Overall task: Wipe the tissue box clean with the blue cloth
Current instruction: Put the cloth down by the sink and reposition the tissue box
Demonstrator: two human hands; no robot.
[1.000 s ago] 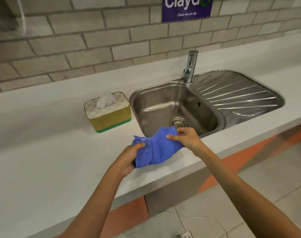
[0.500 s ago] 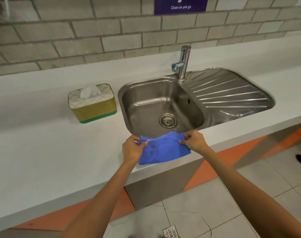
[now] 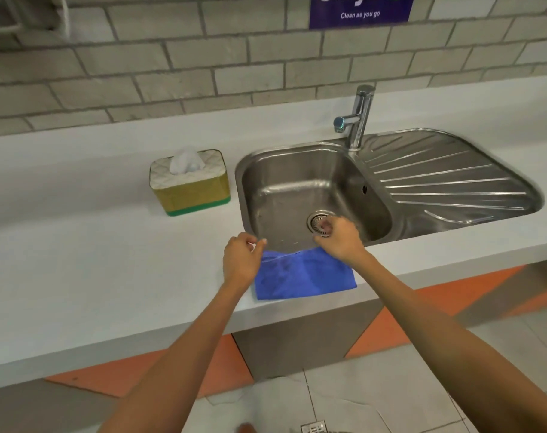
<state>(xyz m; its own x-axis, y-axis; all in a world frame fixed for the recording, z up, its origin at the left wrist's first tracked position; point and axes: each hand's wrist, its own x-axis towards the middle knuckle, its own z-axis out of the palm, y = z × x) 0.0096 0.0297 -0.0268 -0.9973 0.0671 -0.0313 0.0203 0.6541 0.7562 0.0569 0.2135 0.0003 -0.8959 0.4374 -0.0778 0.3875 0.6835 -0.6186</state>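
Note:
The blue cloth (image 3: 303, 275) lies spread flat on the grey counter (image 3: 110, 260), at its front edge just before the sink. My left hand (image 3: 241, 260) is closed at the cloth's far left corner. At the far right corner, my right hand (image 3: 339, 240) is closed on the cloth, partly over the sink rim. The tissue box (image 3: 191, 182) stands on the counter left of the sink, beyond my left hand. It is yellow with a green base and a white quilted top, and a tissue sticks out. Neither hand touches the box.
A steel sink (image 3: 297, 189) with a drain (image 3: 320, 223), a tap (image 3: 358, 117) and a ribbed drainboard (image 3: 447, 182) fills the counter's right half. A brick wall with a purple sign (image 3: 359, 10) rises behind. Tiled floor lies below the counter edge.
The cloth was bunched in the air between my hands, then stretched out by its corners. It now rests flat on the counter edge. My view has shifted left.

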